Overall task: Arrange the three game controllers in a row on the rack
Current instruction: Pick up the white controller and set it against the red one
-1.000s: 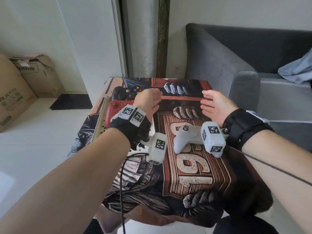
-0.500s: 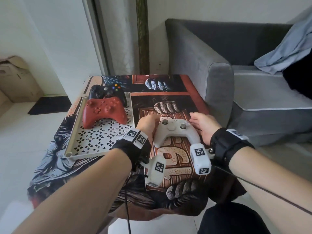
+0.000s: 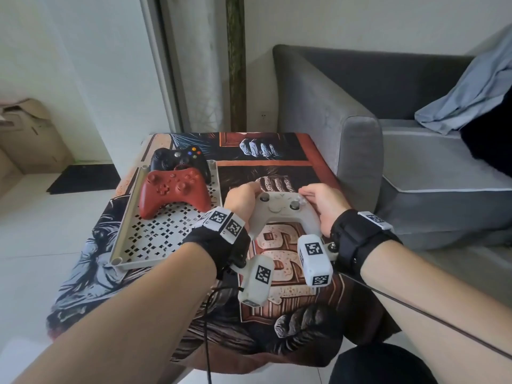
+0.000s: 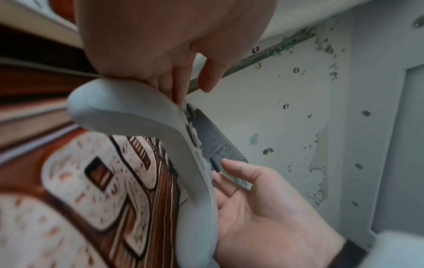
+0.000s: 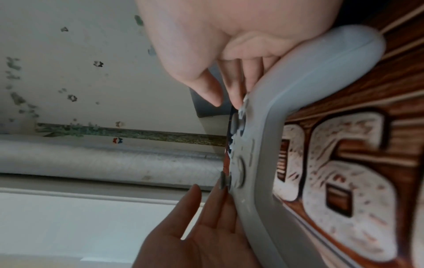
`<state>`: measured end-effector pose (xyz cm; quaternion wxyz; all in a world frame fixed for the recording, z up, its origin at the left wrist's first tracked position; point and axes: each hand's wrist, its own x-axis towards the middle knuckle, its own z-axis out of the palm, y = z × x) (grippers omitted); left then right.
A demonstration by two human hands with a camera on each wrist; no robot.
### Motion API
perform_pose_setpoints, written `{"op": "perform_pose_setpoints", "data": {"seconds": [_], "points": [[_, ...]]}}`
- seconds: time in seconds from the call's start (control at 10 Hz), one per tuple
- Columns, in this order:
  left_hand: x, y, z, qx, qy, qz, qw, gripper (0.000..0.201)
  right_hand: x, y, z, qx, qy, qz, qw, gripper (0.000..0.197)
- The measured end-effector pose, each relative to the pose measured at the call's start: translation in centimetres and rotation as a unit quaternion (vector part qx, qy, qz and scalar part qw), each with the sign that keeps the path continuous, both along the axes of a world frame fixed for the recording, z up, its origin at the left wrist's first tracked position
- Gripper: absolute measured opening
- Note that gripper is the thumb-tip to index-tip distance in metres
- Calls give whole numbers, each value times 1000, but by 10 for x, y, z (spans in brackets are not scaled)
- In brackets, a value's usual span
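Observation:
The white controller (image 3: 279, 213) is over the patterned cloth, just right of the rack. My left hand (image 3: 245, 196) grips its left side and my right hand (image 3: 315, 196) grips its right side, with fingers curled over the top edge. The left wrist view shows the controller's grip (image 4: 137, 112) under my left hand (image 4: 174, 45). In the right wrist view my right hand (image 5: 229, 45) wraps the other grip (image 5: 298, 81). The white perforated rack (image 3: 149, 239) lies at the left. A red controller (image 3: 173, 189) sits on it, with a black controller (image 3: 180, 159) behind it at the far end.
The patterned cloth (image 3: 277, 314) covers a small table. A grey sofa (image 3: 357, 134) stands close on the right, with a blue cloth (image 3: 465, 101) on it. A cardboard box (image 3: 30, 137) and a black mat (image 3: 83, 178) are on the floor at the left.
Both hands came back from the far part of the table to the white controller and closed on its two sides. The red and black controllers stayed on the rack.

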<state>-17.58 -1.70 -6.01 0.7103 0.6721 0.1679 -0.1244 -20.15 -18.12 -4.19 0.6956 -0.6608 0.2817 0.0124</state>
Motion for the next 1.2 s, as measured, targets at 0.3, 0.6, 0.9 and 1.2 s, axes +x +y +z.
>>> {"op": "perform_pose_setpoints", "data": {"seconds": [0.3, 0.6, 0.9, 1.2], "points": [[-13, 86, 33, -46, -88, 103, 990, 60, 18, 86, 22, 38, -46, 76, 995, 29], [-31, 174, 23, -51, -114, 201, 972, 58, 15, 172, 2, 80, -63, 126, 987, 23], [-30, 201, -7, -42, -81, 226, 970, 39, 24, 195, -33, 85, -110, 152, 979, 25], [-31, 192, -4, 23, -126, 206, 970, 26, 28, 193, -32, 67, -130, 121, 982, 27]]}}
